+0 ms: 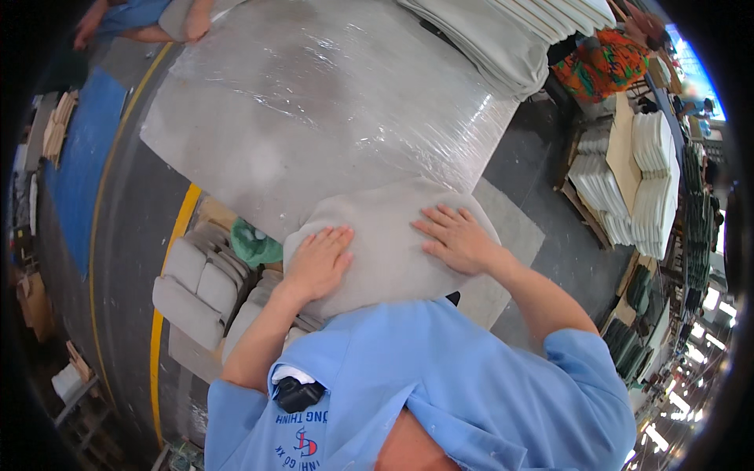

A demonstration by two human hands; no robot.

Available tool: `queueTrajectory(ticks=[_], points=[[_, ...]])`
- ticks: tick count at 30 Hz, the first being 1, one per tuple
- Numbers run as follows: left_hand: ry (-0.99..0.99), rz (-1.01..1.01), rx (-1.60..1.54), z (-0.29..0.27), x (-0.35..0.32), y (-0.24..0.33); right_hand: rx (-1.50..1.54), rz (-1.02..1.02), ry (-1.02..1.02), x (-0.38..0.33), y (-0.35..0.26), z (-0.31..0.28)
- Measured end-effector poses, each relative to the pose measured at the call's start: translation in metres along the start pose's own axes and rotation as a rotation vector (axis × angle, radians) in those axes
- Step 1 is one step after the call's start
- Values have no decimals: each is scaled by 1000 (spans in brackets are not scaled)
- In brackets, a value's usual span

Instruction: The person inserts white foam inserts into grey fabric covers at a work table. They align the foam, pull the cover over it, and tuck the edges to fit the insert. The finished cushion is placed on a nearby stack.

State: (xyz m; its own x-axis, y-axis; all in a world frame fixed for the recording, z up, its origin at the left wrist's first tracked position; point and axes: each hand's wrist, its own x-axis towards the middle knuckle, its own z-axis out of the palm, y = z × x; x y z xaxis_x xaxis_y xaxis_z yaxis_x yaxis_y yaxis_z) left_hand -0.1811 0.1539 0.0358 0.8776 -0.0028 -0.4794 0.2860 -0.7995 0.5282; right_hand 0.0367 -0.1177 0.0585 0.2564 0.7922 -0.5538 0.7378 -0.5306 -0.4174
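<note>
A light grey fabric-covered cushion [385, 235] lies at the near edge of a table, right in front of my body. My left hand [318, 263] rests flat on its left part, fingers stretched out. On the right part lies my right hand [455, 239], palm down with the fingers spread. Neither hand grips anything; both press or rest on the cover. Beneath and beyond the cushion stretches the table top [290, 118], padded in grey and wrapped in shiny clear plastic film. The underside of the cushion is hidden.
Grey covered pieces [495, 47] lie stacked at the table's far right. More grey cushions [196, 286] stand at the lower left, by a green bag [255, 242]. White padded pieces [656, 173] are piled on the right. Another person's arm [157, 31] reaches in at the far left.
</note>
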Motion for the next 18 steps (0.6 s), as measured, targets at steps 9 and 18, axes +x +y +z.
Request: queueTrajectory(ticks=[9,18], points=[[183,-93,-550,-31,34,-46,440,31,2,51,46,-26],[556,-5,-1052,20,-51,-62,1187,98,466,-39,79,-6]])
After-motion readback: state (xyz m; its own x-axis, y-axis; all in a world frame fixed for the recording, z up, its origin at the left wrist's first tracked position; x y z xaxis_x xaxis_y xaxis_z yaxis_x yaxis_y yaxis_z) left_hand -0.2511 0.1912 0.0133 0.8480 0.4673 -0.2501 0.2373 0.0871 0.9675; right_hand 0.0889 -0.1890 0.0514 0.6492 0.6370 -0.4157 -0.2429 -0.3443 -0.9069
